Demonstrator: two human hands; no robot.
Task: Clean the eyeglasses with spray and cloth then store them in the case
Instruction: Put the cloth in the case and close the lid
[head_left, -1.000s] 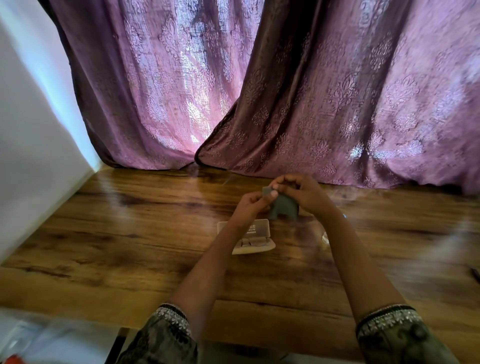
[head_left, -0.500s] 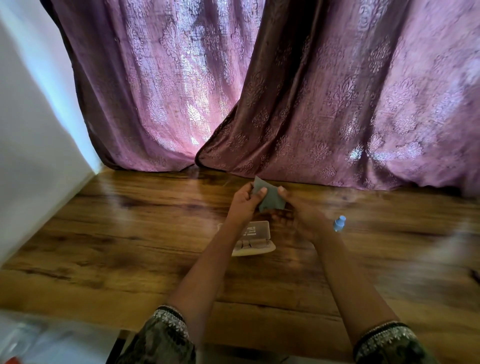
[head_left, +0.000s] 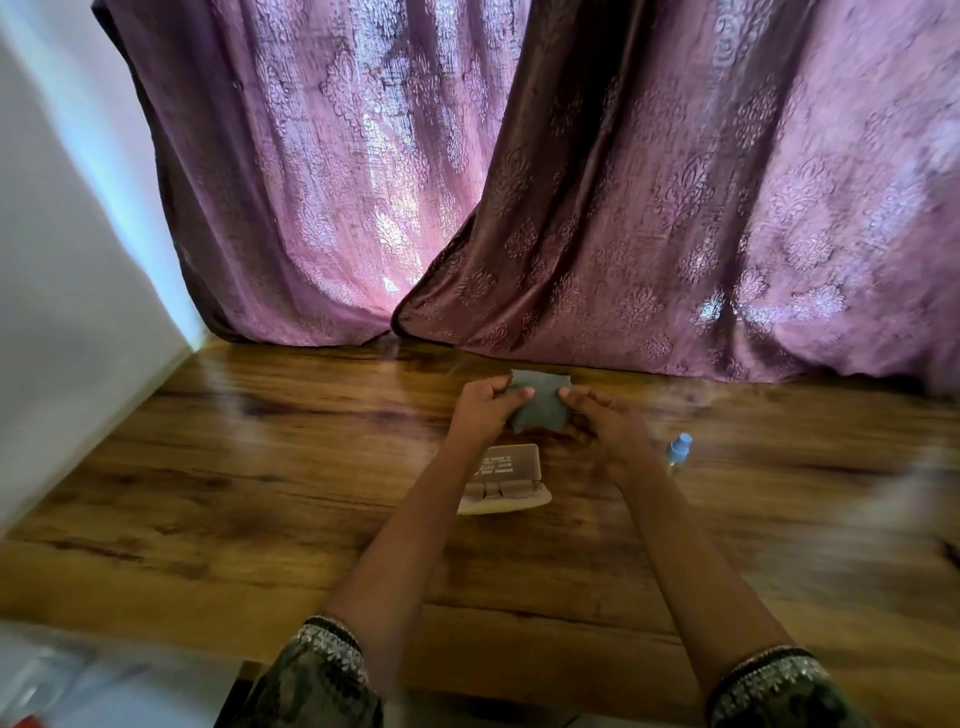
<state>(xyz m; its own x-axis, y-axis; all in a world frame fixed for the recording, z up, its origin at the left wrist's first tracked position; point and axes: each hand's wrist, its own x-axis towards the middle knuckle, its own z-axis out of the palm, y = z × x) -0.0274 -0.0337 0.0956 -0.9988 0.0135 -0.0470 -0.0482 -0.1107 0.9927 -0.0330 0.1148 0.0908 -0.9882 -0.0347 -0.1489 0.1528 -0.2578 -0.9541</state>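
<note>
Both hands grip the grey cloth (head_left: 540, 410) above the tabletop (head_left: 260, 467): left hand (head_left: 485, 410) and right hand (head_left: 605, 423) fingers closed on its edges. Eyeglasses not discernible; open case (head_left: 506, 478) lies just below, spray bottle (head_left: 679, 449) to the right. Risk: a lowered right forearm could tip the bottle.

Dark patterned sleeves (head_left: 311, 686) with silver-beaded cuffs (head_left: 763, 670).

Grey cloth (head_left: 540, 405) held aloft; beige case (head_left: 511, 478) open; blue spray (head_left: 679, 449) upright.

One head-worn camera looks forward and down, near the wooden table (head_left: 260, 467).
</note>
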